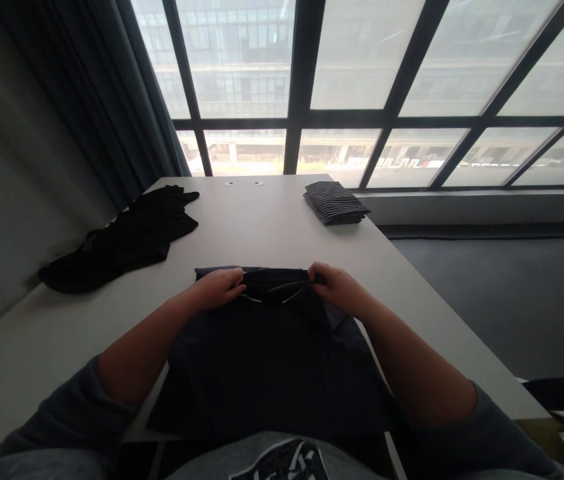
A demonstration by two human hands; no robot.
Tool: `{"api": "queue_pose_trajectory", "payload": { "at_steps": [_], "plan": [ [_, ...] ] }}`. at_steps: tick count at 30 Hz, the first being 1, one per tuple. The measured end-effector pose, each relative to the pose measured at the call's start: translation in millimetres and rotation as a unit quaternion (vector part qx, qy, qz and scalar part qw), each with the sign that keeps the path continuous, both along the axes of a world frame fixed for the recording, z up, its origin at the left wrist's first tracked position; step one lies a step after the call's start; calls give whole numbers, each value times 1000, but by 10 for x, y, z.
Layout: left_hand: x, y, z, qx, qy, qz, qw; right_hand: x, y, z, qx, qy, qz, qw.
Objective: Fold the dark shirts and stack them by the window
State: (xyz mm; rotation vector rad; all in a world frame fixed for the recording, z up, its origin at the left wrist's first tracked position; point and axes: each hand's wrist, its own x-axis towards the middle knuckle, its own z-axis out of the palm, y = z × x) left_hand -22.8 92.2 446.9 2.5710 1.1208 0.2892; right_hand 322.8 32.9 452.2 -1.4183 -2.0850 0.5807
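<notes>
Spread over the near edge of the table is a dark, nearly black garment [272, 360], its exact kind unclear in the dim light. Its far edge is gathered between my two hands, with short thin white lines just below the gathered part. My left hand [219, 287] pinches that edge on the left, thumb and fingers closed on the cloth. On the other side, my right hand [331, 285] grips the same edge with curled fingers. A greyer patch of the fabric shows under my right wrist.
A rumpled heap of black cloth [135, 237] lies on the left of the white table [247, 233]. Folded black cloth with white stripes [336, 202] is stacked at the far right. Two small round cable holes sit near the far edge, before the windows. A curtain [97, 87] hangs left.
</notes>
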Motion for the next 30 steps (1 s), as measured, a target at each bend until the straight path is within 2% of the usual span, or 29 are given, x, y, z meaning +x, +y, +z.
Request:
{"api": "queue_pose_trajectory", "payload": {
  "at_steps": [2,4,7,10,14,16,21,24,27,29,30],
  "plan": [
    [-30,73,96,2,0,-15,1000,-3,25,117,-2,34,14,999],
    [-76,137,244,14,-29,8,999,-8,75,244,-17,71,35,997],
    [-137,210,541,33,-74,42,996,-32,184,459,-40,142,72,986],
    [-150,289,835,13,-100,42,994,-78,325,690,-64,197,90,974],
    [-95,454,1051,6,-102,148,984,-126,589,898,-125,233,53,963],
    [-69,561,1071,-4,-97,189,977,-115,761,929,-114,228,19,967],
    [-38,981,1048,-17,-114,214,970,-17,1324,948,-45,125,-28,991],
    [53,1401,1112,30,-52,243,968,-49,1770,989,4,-6,-68,998],
    [232,1826,1145,133,51,295,945,-215,2168,934,71,-159,-173,969],
    [365,2017,1049,139,115,310,934,-370,2312,766,71,-237,-206,947],
    [425,2072,953,117,141,304,935,-446,2339,639,51,-267,-195,942]
  ]
}}
